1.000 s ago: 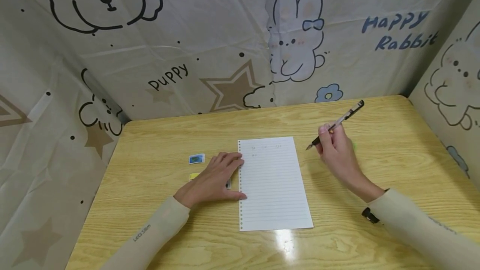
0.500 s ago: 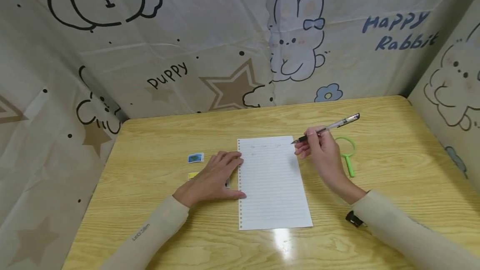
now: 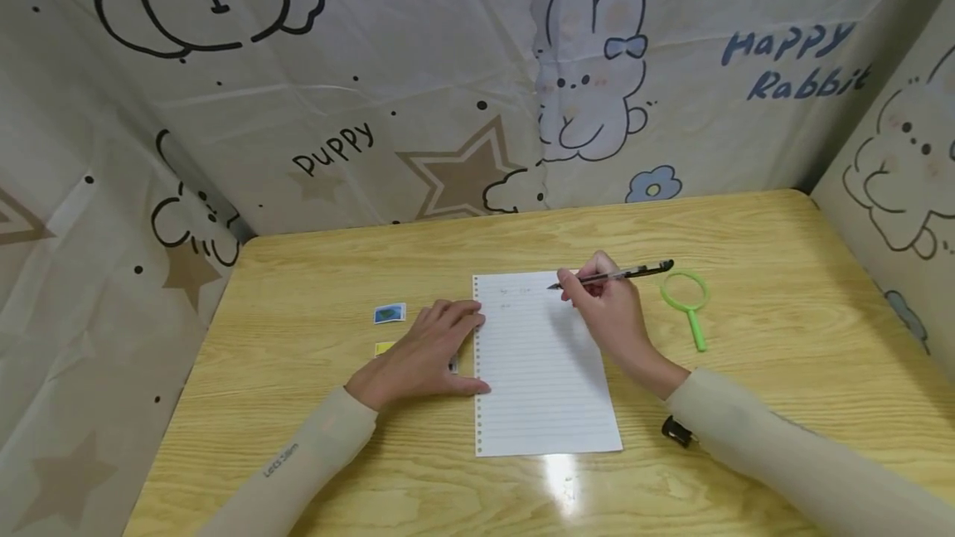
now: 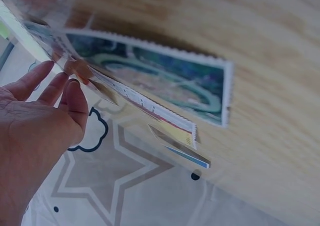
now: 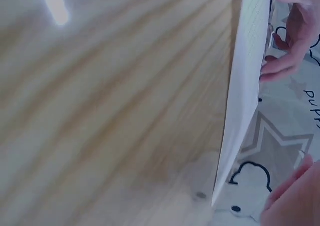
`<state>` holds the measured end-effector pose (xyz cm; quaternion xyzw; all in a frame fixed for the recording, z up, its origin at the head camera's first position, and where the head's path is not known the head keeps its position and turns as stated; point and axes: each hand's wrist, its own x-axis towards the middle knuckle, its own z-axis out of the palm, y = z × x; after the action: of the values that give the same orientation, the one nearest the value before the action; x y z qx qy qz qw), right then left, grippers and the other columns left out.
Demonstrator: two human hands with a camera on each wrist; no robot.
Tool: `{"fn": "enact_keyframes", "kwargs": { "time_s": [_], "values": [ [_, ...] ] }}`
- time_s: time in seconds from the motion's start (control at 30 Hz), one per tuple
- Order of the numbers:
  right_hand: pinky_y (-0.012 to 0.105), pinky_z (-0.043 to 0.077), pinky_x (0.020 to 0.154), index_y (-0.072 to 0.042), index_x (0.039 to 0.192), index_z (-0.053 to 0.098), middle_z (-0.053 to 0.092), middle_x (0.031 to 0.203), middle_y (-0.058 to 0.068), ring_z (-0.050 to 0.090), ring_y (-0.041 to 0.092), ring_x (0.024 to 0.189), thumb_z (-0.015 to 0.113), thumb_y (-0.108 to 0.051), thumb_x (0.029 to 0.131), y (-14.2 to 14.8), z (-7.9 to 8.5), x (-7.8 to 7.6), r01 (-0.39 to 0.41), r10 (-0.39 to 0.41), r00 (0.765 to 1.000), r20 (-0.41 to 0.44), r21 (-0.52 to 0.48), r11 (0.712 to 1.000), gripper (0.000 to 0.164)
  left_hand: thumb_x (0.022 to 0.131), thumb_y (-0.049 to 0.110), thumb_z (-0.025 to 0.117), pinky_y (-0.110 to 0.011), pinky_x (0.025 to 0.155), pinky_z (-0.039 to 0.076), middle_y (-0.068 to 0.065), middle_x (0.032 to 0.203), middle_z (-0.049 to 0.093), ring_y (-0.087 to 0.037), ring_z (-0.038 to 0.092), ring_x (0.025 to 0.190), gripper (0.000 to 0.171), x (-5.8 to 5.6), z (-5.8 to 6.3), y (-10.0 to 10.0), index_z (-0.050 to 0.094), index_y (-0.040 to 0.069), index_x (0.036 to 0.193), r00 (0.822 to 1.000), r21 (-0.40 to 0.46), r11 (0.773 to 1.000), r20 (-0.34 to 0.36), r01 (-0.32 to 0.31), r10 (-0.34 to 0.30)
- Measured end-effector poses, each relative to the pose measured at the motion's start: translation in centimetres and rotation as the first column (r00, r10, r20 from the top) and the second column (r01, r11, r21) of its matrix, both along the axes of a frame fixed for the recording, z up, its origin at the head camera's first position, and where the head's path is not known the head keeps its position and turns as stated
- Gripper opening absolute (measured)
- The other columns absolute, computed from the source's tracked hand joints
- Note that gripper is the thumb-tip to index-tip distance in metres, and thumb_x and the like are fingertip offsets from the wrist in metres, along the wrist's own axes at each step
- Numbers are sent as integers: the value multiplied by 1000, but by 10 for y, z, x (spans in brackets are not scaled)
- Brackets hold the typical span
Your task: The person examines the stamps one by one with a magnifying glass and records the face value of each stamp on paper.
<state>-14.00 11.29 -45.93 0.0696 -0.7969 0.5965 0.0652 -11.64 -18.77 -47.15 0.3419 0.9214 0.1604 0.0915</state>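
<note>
A lined sheet of paper [image 3: 540, 379] with punched holes along its left edge lies on the wooden table [image 3: 313, 272], faint writing on its top lines. My left hand [image 3: 425, 355] rests at that edge, fingers spread and fingertips touching the paper. My right hand [image 3: 612, 313] pinches a pen [image 3: 634, 270] over the upper right of the sheet, its tip at the top line; whether it touches cannot be told. Several stamps lie under and beside the left hand: a blue one [image 3: 390, 313], a partly covered yellow one [image 3: 384, 348], and a green-and-blue one [image 4: 150, 70] in the left wrist view.
To the right of the paper lies a green magnifying glass [image 3: 694, 317], handle toward me. A cloth backdrop [image 3: 448, 65] with cartoon drawings closes off the table's back and sides.
My right hand has moved left with the pen, from beside the paper to over its top right, uncovering the magnifying glass. The left hand has stayed in place.
</note>
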Motion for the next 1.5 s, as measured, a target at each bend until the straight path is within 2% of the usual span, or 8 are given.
{"fn": "enact_keyframes", "kwargs": {
  "time_s": [0.07,0.3,0.43,0.7,1.07,1.5],
  "values": [
    [27,41,59,-6,96,55,75,89,14,61,23,71,70,-28,109,-4,-1,-2,4,-5,999,42,24,1000,30,90,63,84,-57,117,34,-16,166,41,-37,40,143,98,0,1,0,50,1,158,1000,2,1000,-4,4,-4],
    [27,51,66,-7,97,59,78,93,12,73,37,89,77,-27,105,-15,-5,-10,-27,27,978,207,-5,1000,28,90,63,85,-56,116,35,-16,166,41,-36,40,142,97,-1,2,1,51,2,157,1000,-3,1000,-8,4,-4],
    [27,47,62,-9,94,57,78,92,14,71,34,86,76,-27,105,-19,-9,-13,-33,31,963,269,3,999,29,89,64,85,-56,114,37,-16,165,43,-36,41,140,98,-1,3,1,52,1,157,1000,0,1000,-14,3,-3],
    [27,46,61,-9,93,55,77,90,11,72,28,82,75,-23,106,-23,-13,-16,-93,76,958,277,47,995,27,89,64,85,-56,112,38,-16,163,45,-35,43,138,96,0,5,1,53,1,155,1000,11,1000,-31,3,-3],
    [27,52,67,-8,95,55,75,95,10,75,26,89,74,-22,107,-22,-15,-17,-92,66,945,321,67,994,26,88,63,86,-56,112,39,-16,164,44,-35,44,137,97,1,3,2,53,2,156,1000,10,1000,-12,-6,7],
    [27,50,67,-9,93,56,76,89,8,73,24,83,75,-22,106,-26,-16,-19,-88,49,956,289,121,989,26,89,64,85,-55,112,38,-15,165,43,-34,44,136,97,1,1,1,52,3,157,1000,1,1000,-21,-10,10]
  ]
}}
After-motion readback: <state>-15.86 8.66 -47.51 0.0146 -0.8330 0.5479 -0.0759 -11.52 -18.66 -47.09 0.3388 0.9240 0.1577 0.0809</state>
